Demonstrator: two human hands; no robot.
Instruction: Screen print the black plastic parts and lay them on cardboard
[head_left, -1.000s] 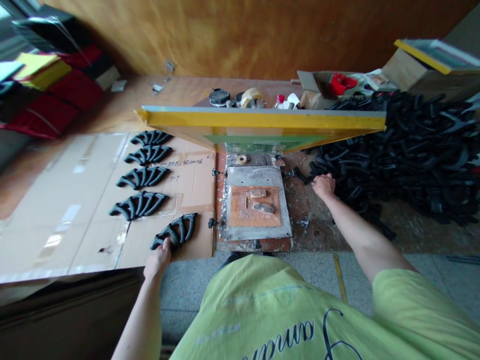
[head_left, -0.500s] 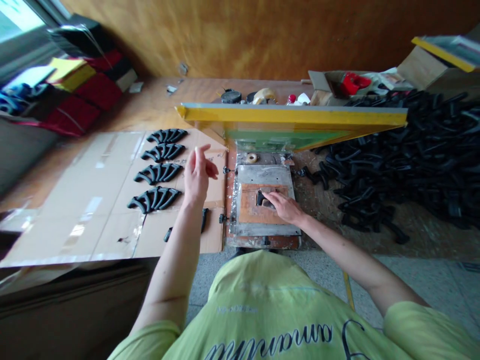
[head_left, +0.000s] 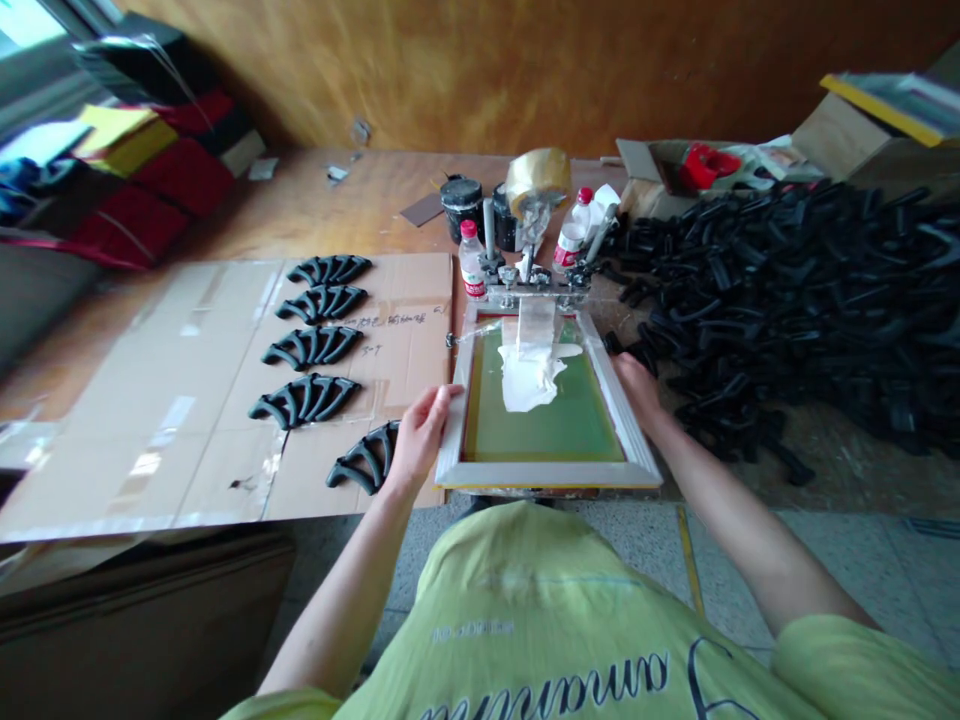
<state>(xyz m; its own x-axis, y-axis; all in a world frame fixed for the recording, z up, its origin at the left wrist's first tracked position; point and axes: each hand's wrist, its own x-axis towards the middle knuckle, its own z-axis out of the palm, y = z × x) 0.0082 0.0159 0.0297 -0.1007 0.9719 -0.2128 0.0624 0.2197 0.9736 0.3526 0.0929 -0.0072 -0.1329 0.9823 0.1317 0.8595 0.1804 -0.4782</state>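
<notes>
The wooden workbench carries on its left part a flat cardboard sheet, and on this sheet five black curved parts lie in one line from far to near. On the right lies a big heap of black parts. At the far side stand a black can and a small plastic bottle.

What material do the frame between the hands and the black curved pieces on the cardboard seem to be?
The screen frame looks like aluminium or painted wood, unclear which: matte grey, yellow along the edge. The black curved pieces look like moulded plastic or rubber: dull black, with even, smooth ribs.
</notes>
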